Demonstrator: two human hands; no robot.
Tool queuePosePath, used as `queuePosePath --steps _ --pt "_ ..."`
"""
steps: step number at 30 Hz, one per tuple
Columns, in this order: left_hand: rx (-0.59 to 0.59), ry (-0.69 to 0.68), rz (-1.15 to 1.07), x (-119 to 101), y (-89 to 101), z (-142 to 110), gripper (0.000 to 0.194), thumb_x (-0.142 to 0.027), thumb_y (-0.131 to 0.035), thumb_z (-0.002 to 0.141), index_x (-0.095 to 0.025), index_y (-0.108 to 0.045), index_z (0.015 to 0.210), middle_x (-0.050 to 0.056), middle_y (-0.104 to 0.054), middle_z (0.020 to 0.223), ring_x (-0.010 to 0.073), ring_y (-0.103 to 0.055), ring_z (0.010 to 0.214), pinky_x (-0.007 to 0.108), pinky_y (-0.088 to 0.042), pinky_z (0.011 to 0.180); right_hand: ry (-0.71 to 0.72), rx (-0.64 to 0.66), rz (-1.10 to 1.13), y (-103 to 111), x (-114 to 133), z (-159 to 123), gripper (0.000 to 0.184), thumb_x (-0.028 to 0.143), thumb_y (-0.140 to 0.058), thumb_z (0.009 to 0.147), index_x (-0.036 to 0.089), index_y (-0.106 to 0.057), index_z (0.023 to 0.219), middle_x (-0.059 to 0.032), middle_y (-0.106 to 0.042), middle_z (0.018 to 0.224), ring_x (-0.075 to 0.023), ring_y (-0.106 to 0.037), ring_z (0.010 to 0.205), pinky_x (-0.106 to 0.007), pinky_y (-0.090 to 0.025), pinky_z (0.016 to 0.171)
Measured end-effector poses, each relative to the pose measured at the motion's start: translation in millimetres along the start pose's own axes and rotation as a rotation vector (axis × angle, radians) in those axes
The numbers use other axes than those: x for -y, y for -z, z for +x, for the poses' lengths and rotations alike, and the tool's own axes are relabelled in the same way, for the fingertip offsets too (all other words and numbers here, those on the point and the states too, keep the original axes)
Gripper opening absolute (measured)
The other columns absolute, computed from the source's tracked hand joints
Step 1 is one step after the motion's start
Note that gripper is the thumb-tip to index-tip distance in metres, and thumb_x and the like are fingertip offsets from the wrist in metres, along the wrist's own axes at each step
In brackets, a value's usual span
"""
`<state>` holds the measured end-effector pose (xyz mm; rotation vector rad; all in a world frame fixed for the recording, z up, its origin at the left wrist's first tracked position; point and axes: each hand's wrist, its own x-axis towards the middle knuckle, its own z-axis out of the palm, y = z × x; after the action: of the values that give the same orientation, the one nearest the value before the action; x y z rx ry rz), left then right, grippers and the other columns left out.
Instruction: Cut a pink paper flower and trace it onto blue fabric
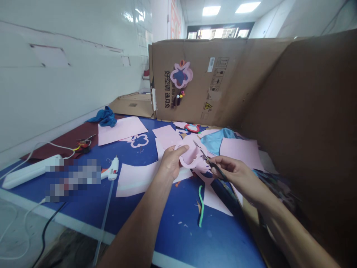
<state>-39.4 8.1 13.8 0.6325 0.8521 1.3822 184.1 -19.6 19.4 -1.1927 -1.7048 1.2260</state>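
My left hand (173, 159) pinches a pink paper cutout (189, 150) with a wavy, rounded edge, thumb on top. Black-handled scissors (219, 169) are in my right hand (232, 169), their blades at the right side of the paper. Whether the blades are parted around the edge is hard to make out. Below and around both hands lie pink paper sheets (136, 178) on the blue table (173, 238). A green pipe cleaner (201, 206) rests nearer to me.
At the left are a glue gun (113, 169), a white power strip (33, 173) with cables, pliers (83, 144) and a blue cloth (104, 117). Cardboard walls (267, 70) stand behind and at the right. A pink flower frame (181, 74) hangs on the cardboard.
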Motion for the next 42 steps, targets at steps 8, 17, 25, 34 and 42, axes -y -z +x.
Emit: queuePosePath --steps 8,17,25,34,42 --pt "0.001 0.019 0.001 1.7 -3.2 -1.8 0.027 -0.018 -0.08 0.077 -0.008 -0.078 0.102 0.017 -0.081 0.091 0.0233 -0.074 0.065 0.034 -0.06 0.061 -0.002 -0.031 0.064 -1.4 -4.0 1.4 0.057 0.069 -0.084 0.081 0.021 -0.077 0.111 -0.0062 -0.074 0.096 -0.0205 -0.063 0.08 -0.032 -0.05 0.073" --pt "0.031 0.021 0.004 0.8 -5.4 -4.9 0.024 -0.017 -0.077 0.08 -0.007 -0.078 0.102 0.017 -0.08 0.086 0.0222 -0.073 0.064 0.037 -0.062 0.068 -0.015 0.009 0.129 -0.8 -7.5 1.6 0.051 0.062 -0.084 0.085 0.022 -0.074 0.115 -0.0048 -0.071 0.095 -0.0191 -0.061 0.079 -0.032 -0.049 0.075" --pt "0.02 0.033 0.003 -0.6 -7.5 -6.4 0.024 -0.015 -0.075 0.083 -0.006 -0.078 0.104 0.017 -0.08 0.085 0.0214 -0.073 0.063 0.034 -0.061 0.064 -0.005 0.028 0.2 -0.1 -13.8 3.5 0.046 0.056 -0.086 0.086 0.022 -0.075 0.115 -0.0025 -0.068 0.091 -0.0166 -0.059 0.078 -0.029 -0.046 0.075" --pt "0.028 0.046 0.005 -1.7 -6.7 -6.1 0.021 -0.013 -0.074 0.084 -0.005 -0.078 0.103 0.016 -0.08 0.085 0.0203 -0.072 0.063 0.032 -0.061 0.063 0.003 0.026 0.175 -1.3 -13.5 4.3 0.046 0.058 -0.085 0.087 0.022 -0.075 0.115 -0.0028 -0.069 0.089 -0.0168 -0.058 0.076 -0.03 -0.045 0.071" --pt "0.031 -0.005 -0.023 -5.1 -0.6 -2.2 0.032 -0.01 -0.084 0.071 -0.01 -0.077 0.102 0.014 -0.081 0.096 0.024 -0.076 0.077 0.039 -0.065 0.073 -0.009 0.062 0.084 -4.0 -1.9 1.4 0.048 0.063 -0.08 0.088 0.022 -0.073 0.111 -0.0025 -0.068 0.088 -0.0185 -0.058 0.077 -0.031 -0.045 0.072"
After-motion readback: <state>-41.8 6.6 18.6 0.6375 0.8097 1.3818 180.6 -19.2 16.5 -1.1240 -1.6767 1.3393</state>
